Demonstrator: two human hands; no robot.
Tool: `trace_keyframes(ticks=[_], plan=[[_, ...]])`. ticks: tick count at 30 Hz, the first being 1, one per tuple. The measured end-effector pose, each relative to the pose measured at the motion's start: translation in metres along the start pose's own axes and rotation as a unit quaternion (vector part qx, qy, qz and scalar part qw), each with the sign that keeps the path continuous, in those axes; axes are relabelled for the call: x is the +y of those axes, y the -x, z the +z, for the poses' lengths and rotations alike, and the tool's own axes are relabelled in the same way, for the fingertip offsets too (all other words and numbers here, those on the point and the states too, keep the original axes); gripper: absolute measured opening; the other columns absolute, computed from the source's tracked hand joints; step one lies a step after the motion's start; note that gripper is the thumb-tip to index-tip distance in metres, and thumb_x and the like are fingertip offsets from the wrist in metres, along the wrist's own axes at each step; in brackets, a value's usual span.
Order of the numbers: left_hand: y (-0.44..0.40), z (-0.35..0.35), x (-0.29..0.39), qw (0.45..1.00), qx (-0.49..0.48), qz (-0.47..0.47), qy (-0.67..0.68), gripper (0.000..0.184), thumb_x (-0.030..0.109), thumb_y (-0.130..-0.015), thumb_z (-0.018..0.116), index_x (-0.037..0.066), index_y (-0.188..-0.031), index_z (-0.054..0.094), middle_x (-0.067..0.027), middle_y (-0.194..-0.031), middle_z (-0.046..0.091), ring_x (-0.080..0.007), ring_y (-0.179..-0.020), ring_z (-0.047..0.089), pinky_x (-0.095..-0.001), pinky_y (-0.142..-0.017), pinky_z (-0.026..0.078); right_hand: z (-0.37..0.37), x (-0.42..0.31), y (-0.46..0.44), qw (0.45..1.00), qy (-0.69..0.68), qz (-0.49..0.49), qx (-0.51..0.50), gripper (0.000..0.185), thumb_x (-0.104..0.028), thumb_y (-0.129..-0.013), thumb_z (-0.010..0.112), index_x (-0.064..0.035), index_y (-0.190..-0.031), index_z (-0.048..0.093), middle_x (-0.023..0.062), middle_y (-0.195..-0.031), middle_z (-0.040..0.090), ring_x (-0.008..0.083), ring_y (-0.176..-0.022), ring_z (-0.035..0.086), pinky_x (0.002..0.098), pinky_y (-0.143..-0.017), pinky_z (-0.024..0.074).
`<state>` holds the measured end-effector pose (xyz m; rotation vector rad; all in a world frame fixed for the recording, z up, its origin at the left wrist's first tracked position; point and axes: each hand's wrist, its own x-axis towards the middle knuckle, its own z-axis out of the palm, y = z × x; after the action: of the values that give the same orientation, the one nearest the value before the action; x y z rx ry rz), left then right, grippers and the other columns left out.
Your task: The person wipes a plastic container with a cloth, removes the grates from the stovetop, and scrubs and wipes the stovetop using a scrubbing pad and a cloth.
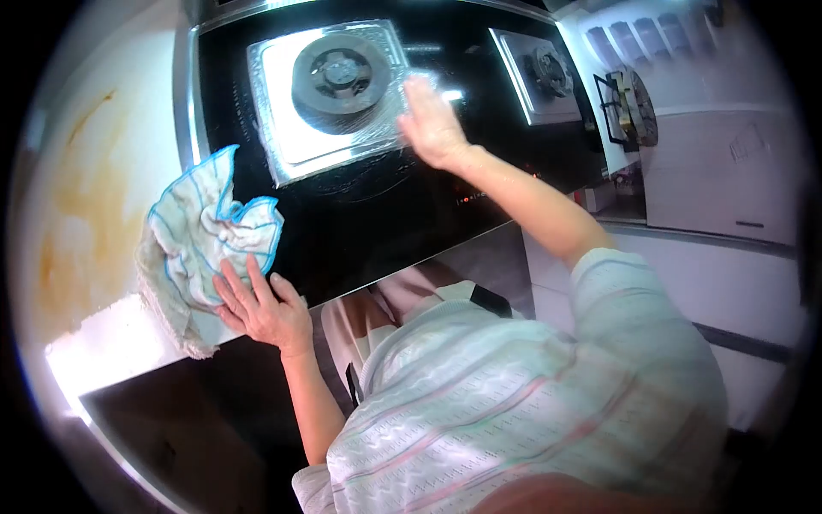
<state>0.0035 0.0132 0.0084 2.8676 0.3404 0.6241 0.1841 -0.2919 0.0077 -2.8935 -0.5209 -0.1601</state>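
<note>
My left hand (267, 310) rests with fingers spread on the lower right part of a white cloth (201, 224) with blue edging. The crumpled cloth lies across the counter edge and the left side of the black glass cooktop (334, 240). My right hand (432, 124) is over the cooktop, fingers stretched out and slightly blurred, beside the right edge of a shiny square plate (282, 128). A round dark burner (341, 81) sits on that plate. Nothing shows in the right hand.
A second square plate (518, 81) with a burner lies at the cooktop's right. Beyond it stands a round object on a black rack (634, 107). The counter (77, 214) at left has brown stains. White drawers (634, 274) are at right.
</note>
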Motion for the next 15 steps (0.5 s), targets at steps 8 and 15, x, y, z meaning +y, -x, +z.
trace_keyframes(ticks=[8, 15], plan=[[0.002, 0.003, -0.001, 0.999, -0.001, 0.022, -0.029, 0.04, 0.014, -0.084, 0.052, 0.013, -0.122, 0.06, -0.0125, -0.138, 0.046, -0.0327, -0.129, 0.041, -0.0467, -0.107, 0.022, 0.001, 0.023, -0.041, 0.998, -0.052, -0.03, 0.005, 0.061, -0.037, -0.093, 0.039, 0.002, -0.139, 0.03, 0.0222, -0.146, 0.028, 0.0336, -0.138, 0.022, 0.0488, -0.111, 0.0151], [0.004, 0.006, -0.001, 0.999, -0.002, 0.029, -0.041, 0.042, 0.012, -0.084, 0.049, 0.011, -0.125, 0.058, -0.011, -0.14, 0.044, -0.0318, -0.13, 0.039, -0.0467, -0.107, 0.021, 0.001, 0.029, -0.041, 0.996, -0.054, -0.073, 0.012, 0.061, -0.03, -0.091, 0.045, 0.0027, -0.14, 0.028, 0.0221, -0.148, 0.024, 0.0359, -0.138, 0.021, 0.0485, -0.112, 0.0152]])
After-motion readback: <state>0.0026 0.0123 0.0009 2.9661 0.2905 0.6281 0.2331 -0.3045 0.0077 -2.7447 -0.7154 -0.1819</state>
